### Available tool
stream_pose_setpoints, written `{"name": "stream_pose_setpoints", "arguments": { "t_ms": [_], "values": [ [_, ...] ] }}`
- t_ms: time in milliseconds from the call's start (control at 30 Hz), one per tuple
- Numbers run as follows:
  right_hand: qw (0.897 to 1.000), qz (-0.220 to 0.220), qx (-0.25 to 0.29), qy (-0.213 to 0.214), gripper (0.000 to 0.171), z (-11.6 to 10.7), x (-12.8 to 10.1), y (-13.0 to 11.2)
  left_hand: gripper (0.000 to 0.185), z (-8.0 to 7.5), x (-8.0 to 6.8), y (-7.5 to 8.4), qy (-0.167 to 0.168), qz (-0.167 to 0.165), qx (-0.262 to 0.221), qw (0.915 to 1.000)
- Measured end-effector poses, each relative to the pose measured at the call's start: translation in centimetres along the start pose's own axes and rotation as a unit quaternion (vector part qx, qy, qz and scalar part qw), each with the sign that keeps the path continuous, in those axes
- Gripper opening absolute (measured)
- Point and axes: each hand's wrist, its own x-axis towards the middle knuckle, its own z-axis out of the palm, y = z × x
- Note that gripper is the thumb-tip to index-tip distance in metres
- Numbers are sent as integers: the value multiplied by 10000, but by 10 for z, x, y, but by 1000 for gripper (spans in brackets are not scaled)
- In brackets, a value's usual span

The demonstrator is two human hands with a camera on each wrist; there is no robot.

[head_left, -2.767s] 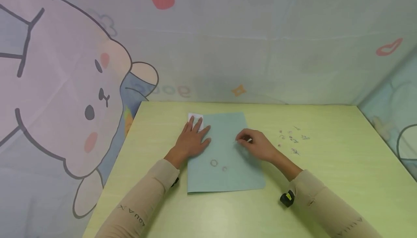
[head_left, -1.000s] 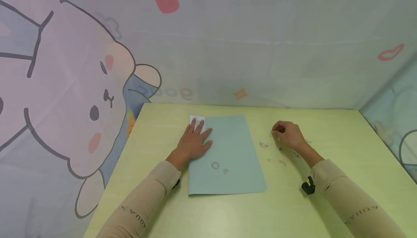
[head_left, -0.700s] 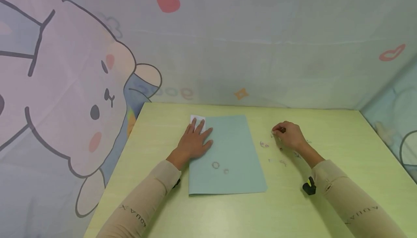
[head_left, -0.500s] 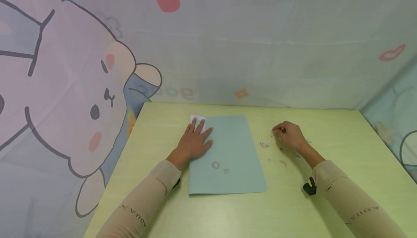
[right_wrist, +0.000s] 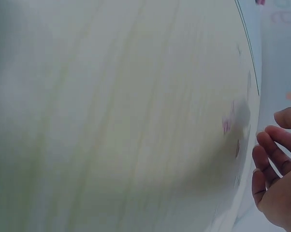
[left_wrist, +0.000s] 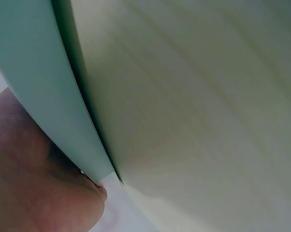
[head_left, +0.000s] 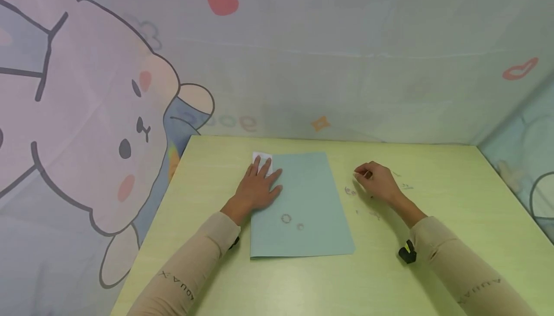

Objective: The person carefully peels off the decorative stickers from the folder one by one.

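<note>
My left hand lies flat with spread fingers on the left side of a blue-green paper folder. Two of its fingertips rest on a small white paper slip at the folder's far left corner. Over the table to the right of the folder, my right hand pinches a tiny pale sticker between thumb and index finger; the piece is barely visible. In the right wrist view this hand has its other fingers curled. A ring-shaped wreath sticker and a smaller round one lie on the folder's near half.
Several small flower and leaf stickers lie loose right of the folder, among them a pinkish cluster, a sprig and a dark piece beyond the right wrist. A printed cloth hangs behind the light yellow-green table.
My right hand went from over the folder to the loose stickers, paused there, and has now shifted slightly left with the tiny sticker. The loose stickers lie rearranged. My left hand stayed put.
</note>
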Motion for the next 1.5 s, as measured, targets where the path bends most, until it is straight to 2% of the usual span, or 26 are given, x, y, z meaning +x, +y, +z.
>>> {"name": "stream_pose_setpoints", "arguments": {
  "t_ms": [233,833,1200,1500],
  "values": [
    [9995,-268,52,-143,22,10,-2,-16,61,2,1,-2,-108,-72,74,9999],
    [9937,-1060,137,-327,18,41,-10,-56,62,-1,-2,1,-43,9,212,9998],
    [9906,-1318,-49,-373,16,51,-12,-65,62,2,0,0,-21,6,218,9998],
    [9873,-1497,61,-521,16,59,-14,-74,62,2,0,0,-34,2,140,9999]
  ]
}}
